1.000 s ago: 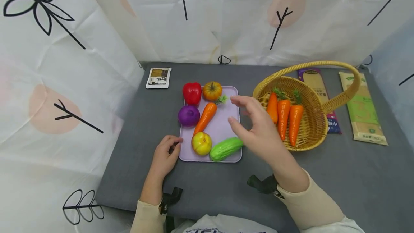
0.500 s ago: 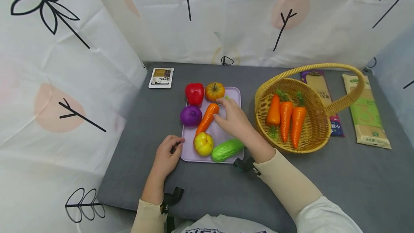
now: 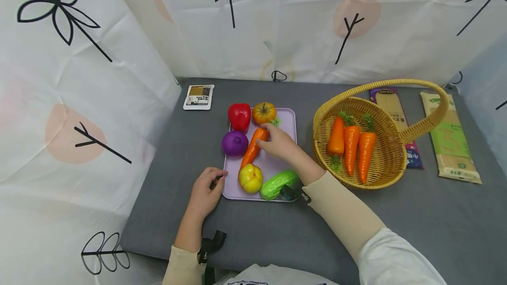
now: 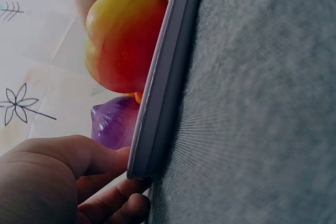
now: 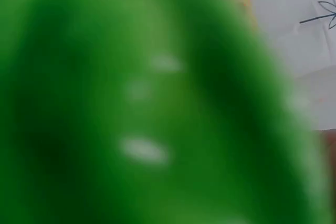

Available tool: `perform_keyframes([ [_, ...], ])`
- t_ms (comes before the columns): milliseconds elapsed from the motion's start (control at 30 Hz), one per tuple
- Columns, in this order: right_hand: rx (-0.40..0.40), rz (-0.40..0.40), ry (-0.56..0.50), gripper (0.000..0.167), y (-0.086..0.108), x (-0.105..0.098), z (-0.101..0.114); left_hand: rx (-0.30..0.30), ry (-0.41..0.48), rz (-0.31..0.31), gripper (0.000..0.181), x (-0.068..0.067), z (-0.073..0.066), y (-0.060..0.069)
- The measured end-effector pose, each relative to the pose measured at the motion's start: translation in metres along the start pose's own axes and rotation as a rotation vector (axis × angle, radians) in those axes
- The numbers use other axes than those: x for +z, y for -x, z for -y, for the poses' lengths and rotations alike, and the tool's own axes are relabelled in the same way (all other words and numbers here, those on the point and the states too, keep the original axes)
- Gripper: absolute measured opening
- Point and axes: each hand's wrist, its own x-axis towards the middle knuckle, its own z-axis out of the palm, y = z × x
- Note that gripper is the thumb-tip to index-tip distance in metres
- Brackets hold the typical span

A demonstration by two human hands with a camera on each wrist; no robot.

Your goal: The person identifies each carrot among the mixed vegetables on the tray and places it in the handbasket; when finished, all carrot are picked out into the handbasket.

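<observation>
On the lilac tray (image 3: 283, 157) lies an orange carrot (image 3: 250, 151) with a green leafy top. My right hand (image 3: 279, 142) pinches the carrot near its leafy end between thumb and fingers. Beside the tray's left edge, my left hand (image 3: 207, 190) touches the rim with loosely bent fingertips, as the left wrist view also shows at the tray edge (image 4: 157, 87). Around the carrot sit a red bell pepper (image 3: 239, 117), a small pumpkin (image 3: 264, 112), a purple onion (image 3: 235, 143), a yellow-red fruit (image 3: 250, 178) and a green cucumber (image 3: 279, 184). Blurred cucumber (image 5: 157, 103) fills most of the right wrist view.
Right of the tray stands a wicker basket (image 3: 386, 162) with a tall handle, holding several carrots (image 3: 350, 148). Behind and beside it lie a purple packet (image 3: 413, 155) and a green packet (image 3: 451, 135). A small white packet (image 3: 199, 97) lies at the back left.
My right hand has moved left from beside the basket, over the tray, and now grips the carrot's upper end. The left hand stays at the tray's edge.
</observation>
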Motion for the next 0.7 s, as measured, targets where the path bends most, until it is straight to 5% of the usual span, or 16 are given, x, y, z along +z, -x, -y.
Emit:
perform_keyframes([
  [300, -0.010, -0.008, -0.052, 0.061, -0.016, 0.004, -0.007, 0.010, -0.004, -0.006, 0.017, 0.000, 0.000, 0.000],
  [700, 0.017, -0.030, -0.226, 0.062, -0.010, 0.001, -0.011, -0.001, -0.003, 0.004, 0.017, 0.000, 0.000, 0.001],
])
